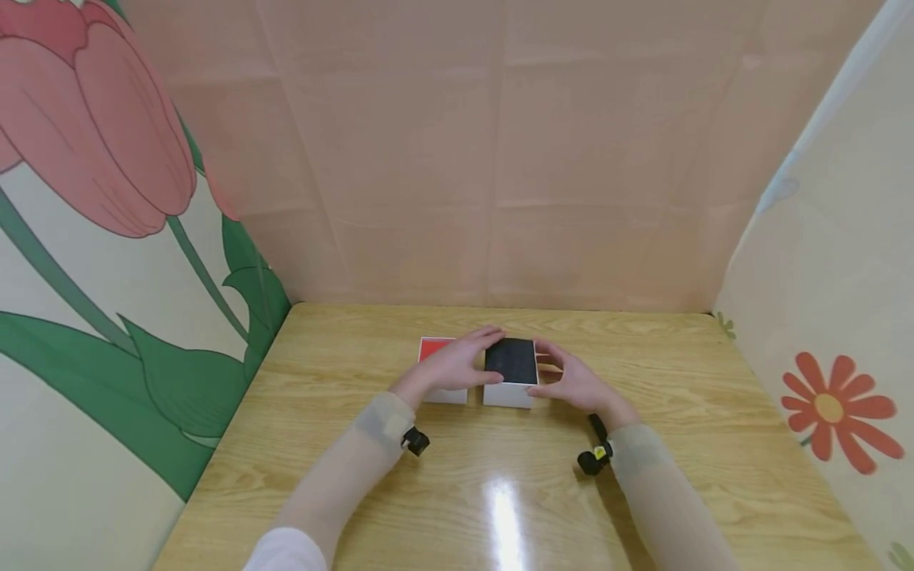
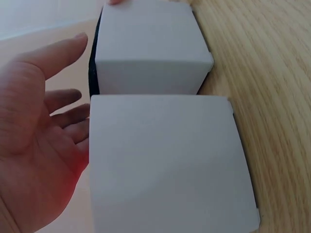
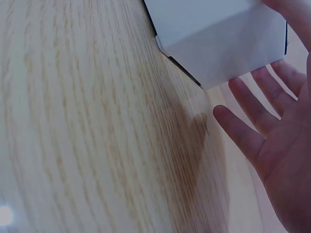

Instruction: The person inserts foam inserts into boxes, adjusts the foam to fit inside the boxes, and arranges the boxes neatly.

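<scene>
A white box with a black top point(image 1: 511, 362) stands on the table between the two hands. My left hand point(image 1: 460, 362) reaches over a second white box with a red top point(image 1: 433, 346). Its fingertips and thumb lie at the left edge of the black top, fingers loosely extended. From the right, my right hand point(image 1: 577, 384) touches the black-topped box. Its thumb is on the front face near the right corner, while the other fingers point(image 3: 245, 138) spread nearly straight along the right side. The left wrist view shows the red-topped box's white front point(image 2: 165, 160) closest to the camera.
Both boxes stand side by side with a narrow gap on a wood-grain table point(image 1: 357, 500). A plain pinkish cloth point(image 1: 493, 159) hangs behind the table. Flower-printed cloths point(image 1: 93, 277) rise at its left and right sides.
</scene>
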Available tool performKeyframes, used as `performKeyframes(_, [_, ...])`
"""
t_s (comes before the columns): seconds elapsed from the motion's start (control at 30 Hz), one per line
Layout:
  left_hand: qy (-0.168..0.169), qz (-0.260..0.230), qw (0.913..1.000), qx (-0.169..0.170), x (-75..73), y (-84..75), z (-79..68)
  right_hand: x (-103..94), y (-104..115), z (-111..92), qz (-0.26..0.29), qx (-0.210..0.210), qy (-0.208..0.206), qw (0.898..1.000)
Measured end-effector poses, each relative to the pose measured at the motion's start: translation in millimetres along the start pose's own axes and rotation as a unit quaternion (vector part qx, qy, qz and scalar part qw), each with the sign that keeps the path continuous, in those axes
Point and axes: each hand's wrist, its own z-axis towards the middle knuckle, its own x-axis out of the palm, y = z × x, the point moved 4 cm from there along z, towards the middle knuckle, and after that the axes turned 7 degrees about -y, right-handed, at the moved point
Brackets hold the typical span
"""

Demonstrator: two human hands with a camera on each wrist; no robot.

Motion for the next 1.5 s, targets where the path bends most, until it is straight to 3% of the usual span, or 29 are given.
performKeyframes(0.2, [-0.015, 0.01, 0.9997, 0.017, -9.2, 5.0, -0.9, 0.7, -1.6, 0.1, 0.001, 0.011, -0.004, 1.0])
performKeyframes(0.43, [-0.023, 0.043, 0.9977, 0.047, -8.0, 5.9, 1.9, 0.3, -2.8, 0.5, 0.006, 0.016, -0.007, 1.0])
performKeyframes(0.8, [-0.024, 0.033, 0.999, 0.017, -5.4, 5.4, 2.5, 0.5, -3.0, 1.0, 0.001, 0.009, -0.007, 1.0])
performKeyframes(1.17, [-0.033, 0.072, 0.9963, 0.034, -5.0, 3.2, 3.6, -0.7, -2.7, 1.0, -0.001, 0.007, -0.004, 1.0])
performKeyframes(1.5, [-0.028, 0.117, 0.9924, 0.027, -6.2, -3.1, 7.2, 0.9, -4.6, 0.6, -0.001, 0.004, -0.004, 1.0])
